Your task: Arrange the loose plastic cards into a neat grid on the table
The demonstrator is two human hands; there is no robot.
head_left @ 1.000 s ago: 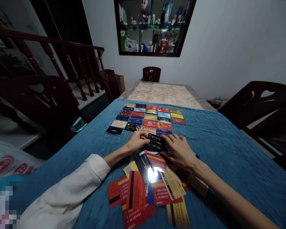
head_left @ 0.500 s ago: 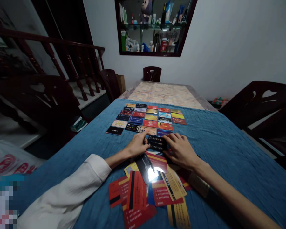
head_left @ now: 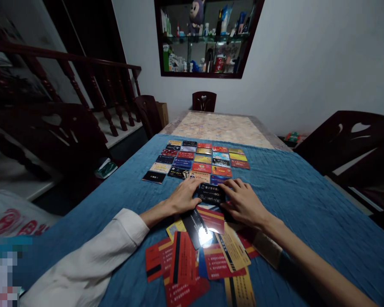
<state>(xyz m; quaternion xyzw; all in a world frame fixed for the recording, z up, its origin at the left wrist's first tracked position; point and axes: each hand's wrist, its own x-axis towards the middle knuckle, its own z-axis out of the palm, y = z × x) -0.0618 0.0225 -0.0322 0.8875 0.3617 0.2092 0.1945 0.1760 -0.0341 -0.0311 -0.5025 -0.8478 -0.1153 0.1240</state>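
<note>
Between my two hands is a black card with white print. My left hand grips its left end, thumb at the lower corner and fingers along the upper edge. At the right end, my right hand pinches the same card, with its other fingers bent. Just beyond lie rows of cards, among them an orange VIP card and a dark blue card. Closer to me is a loose, overlapping pile: a black card with a bright glare, a red striped card and a gold card.
A wrinkled blue cloth covers the near part of the table. Beyond it shows a patterned tabletop. Dark wooden chairs stand around. At the left are a plastic bag and a stair railing.
My left fingers have shifted along the black card's upper edge. The card's printed face shows a little more fully. The view has tilted slightly upward; the other cards stay in place.
</note>
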